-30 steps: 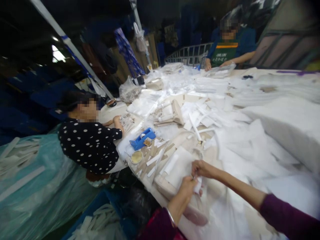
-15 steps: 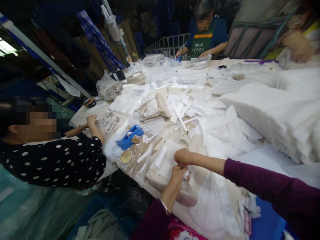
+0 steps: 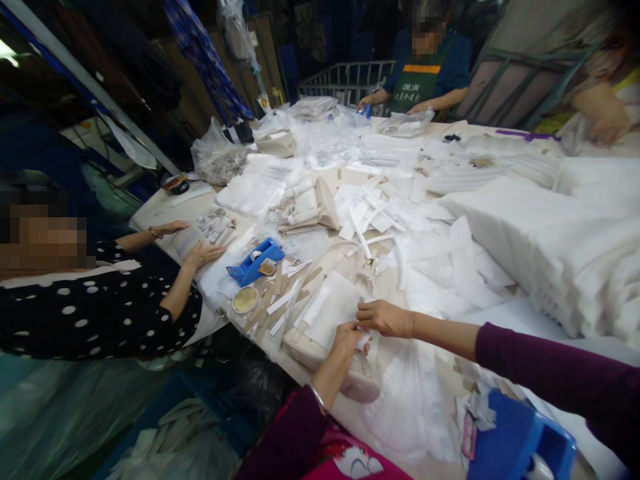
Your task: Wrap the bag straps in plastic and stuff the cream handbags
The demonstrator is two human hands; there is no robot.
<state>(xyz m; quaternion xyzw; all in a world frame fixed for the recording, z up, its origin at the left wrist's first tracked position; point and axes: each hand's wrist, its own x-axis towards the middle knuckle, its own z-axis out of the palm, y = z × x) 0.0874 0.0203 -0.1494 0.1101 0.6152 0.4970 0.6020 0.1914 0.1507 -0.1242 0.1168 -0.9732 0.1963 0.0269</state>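
Observation:
A cream handbag [image 3: 330,313] lies on the table in front of me, with a white strip on its upper side. My left hand [image 3: 349,339] is over the bag's near right part, its fingers closed round a small white wrapping piece [image 3: 362,342]. Close against it, my right hand [image 3: 384,319] has its fingertips pinched together above the left fingers. What the right fingertips grip, if anything, is too small to make out. Thin white sheeting [image 3: 415,393] spreads beside the bag on the right.
A blue tape dispenser [image 3: 256,260], a round yellowish tin [image 3: 245,300] and loose strips [image 3: 283,293] lie left. Another blue dispenser [image 3: 520,433] and a pink-handled tool [image 3: 469,437] sit near right. White sheets [image 3: 550,233] are stacked right. Co-workers sit left and across.
My right hand has shifted from a fist above the left to a pinch at its right. At left, the co-worker's hands have spread apart and lie flatter. The camera view has shifted slightly.

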